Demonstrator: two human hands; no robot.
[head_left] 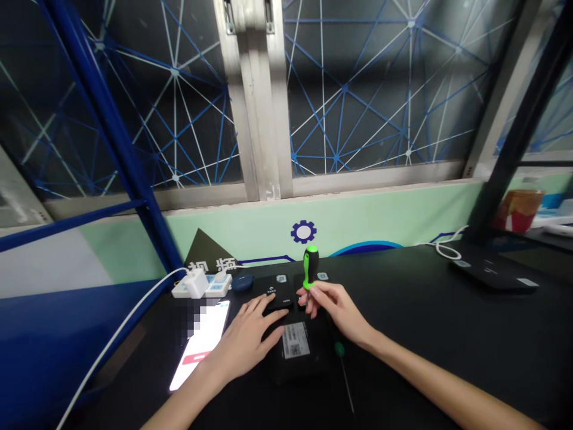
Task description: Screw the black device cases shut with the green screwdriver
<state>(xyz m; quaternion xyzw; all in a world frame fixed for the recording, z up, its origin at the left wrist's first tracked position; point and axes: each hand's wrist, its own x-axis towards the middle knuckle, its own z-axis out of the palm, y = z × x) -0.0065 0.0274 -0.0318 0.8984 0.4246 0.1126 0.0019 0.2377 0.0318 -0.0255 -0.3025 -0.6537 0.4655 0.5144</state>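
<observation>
My right hand [336,306] grips a screwdriver [310,267] with a black and bright green handle. The handle points up and the fingers close around the shaft just below it; the tip is hard to make out. My left hand [248,334] lies with fingers spread, its fingertips at a flat black box [281,292] and near a black device with a white printed label [295,340]. Behind the right hand, another flat black box [322,276] is partly covered. A thin screwdriver [344,370] with a dark green handle rests on the table, below the right hand.
Left of my left hand lies a lit phone [217,328]. Beyond it are a white power strip [181,292] with a charger [197,283] and a dark blue oval case [242,283]. A flat black device [492,273] and a white cable [447,251] lie at right.
</observation>
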